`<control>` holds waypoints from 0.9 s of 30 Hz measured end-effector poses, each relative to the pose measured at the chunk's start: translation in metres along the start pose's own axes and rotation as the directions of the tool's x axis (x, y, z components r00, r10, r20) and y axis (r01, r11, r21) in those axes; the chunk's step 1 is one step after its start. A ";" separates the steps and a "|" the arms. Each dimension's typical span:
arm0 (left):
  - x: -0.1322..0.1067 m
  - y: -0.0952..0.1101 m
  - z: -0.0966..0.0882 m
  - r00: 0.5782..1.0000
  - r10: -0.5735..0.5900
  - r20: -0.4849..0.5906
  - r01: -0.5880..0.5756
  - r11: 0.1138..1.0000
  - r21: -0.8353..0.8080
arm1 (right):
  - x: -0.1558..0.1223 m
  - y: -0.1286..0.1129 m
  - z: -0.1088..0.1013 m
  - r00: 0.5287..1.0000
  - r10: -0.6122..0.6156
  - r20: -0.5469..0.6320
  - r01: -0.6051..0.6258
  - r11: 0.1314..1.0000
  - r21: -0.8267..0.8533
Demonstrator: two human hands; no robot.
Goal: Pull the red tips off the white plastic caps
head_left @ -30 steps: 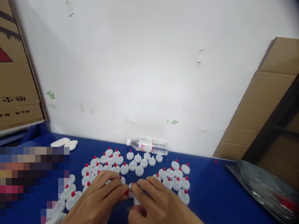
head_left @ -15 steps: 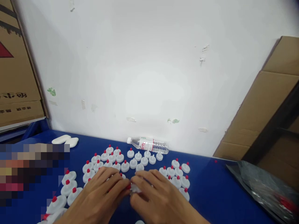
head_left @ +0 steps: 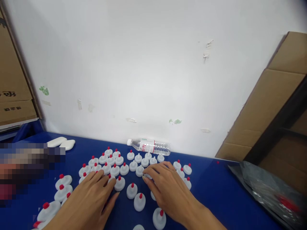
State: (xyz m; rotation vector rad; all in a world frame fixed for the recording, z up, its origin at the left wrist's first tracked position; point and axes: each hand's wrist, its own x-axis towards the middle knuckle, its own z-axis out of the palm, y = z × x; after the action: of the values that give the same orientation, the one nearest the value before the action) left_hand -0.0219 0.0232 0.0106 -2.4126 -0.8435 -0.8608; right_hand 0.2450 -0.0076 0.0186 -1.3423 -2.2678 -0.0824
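Many white round nozzle caps with red tips (head_left: 139, 202) stand in groups across the blue table (head_left: 208, 198). My left hand (head_left: 90, 195) hovers over or rests among the left group, thumb apart from the fingers; nothing shows in its grasp. Its fingertips are close to a red-tipped cap (head_left: 119, 184). My right hand (head_left: 168, 191) pinches a white cap (head_left: 148, 176) between thumb and fingers, mostly hidden by them. Just beyond it stand several white caps without red tips (head_left: 133, 165). Another red-tipped cap (head_left: 159, 218) sits below my right wrist.
A clear plastic bottle (head_left: 148, 146) lies along the wall behind the caps. Two smooth white pieces (head_left: 67, 145) lie at the back left, beside a blurred-out area. A dark plastic bag (head_left: 266, 188) and cardboard (head_left: 259, 108) are at the right; a cardboard box (head_left: 14, 80) stands left.
My hands have moved apart from their meeting point in the middle. My right hand has gone up to the caps without red tips. Red-tipped caps now show between the hands.
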 end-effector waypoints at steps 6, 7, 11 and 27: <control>-0.010 -0.001 0.003 0.992 0.034 0.119 -0.042 0.997 0.063 | 0.002 0.014 -0.005 0.982 0.191 0.007 -0.190 0.980 -0.060; -0.012 -0.001 0.004 0.990 0.047 0.132 -0.058 0.995 0.084 | 0.001 0.017 -0.006 0.975 0.221 0.020 -0.219 0.973 -0.072; -0.014 -0.001 0.006 0.979 0.104 0.174 -0.122 0.988 0.096 | -0.002 0.023 -0.004 0.948 0.289 0.136 -0.278 0.956 -0.098; -0.011 0.005 0.004 0.949 0.152 0.276 -0.181 0.980 0.085 | 0.001 0.019 -0.006 0.906 0.293 0.306 -0.275 0.956 -0.101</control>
State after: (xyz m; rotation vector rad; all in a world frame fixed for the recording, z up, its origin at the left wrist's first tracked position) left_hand -0.0243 0.0175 -0.0005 -2.4937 -0.7459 -0.4180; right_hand 0.2630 0.0010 0.0209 -1.8144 -2.3066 0.1860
